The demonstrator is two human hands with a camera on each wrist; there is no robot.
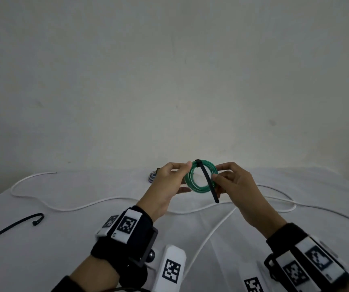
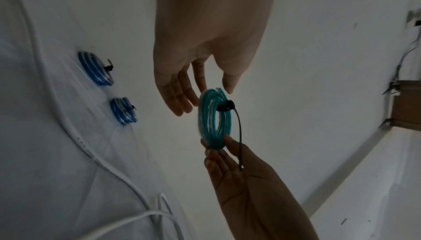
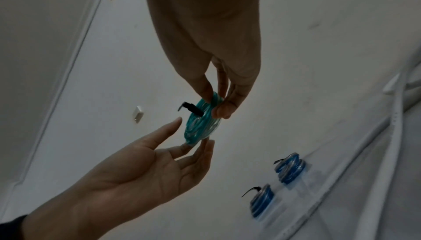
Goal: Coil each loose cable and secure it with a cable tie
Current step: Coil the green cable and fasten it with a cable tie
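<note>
You hold the green coil [image 1: 201, 177] up off the table [image 1: 68, 256] between both hands, above the far middle of the white cloth. Your left hand [image 1: 167, 187] has it by the left rim: the thumb lies along the top and the other fingers [image 2: 182, 99], nearly straight and close together, touch the rim from below, so the hold is light rather than a full grip. Your right hand [image 1: 235, 186] pinches the right rim between thumb and fingertips [image 3: 219, 111], the fingers narrow and curled in on the coil. A black cable tie [image 1: 208, 182] is looped over the top of the coil, its head at the far edge, and its long tail runs down across the ring and past your right fingers, hanging free. A loose white cable [image 1: 97, 204] wanders over the cloth from the far left to the right, passing beneath your hands. A spare black tie [image 1: 13, 227] lies at the near left. Two blue coils [image 2: 107, 89], each already bound with a black tie, rest on the cloth at the far side, to the left of your hands.
</note>
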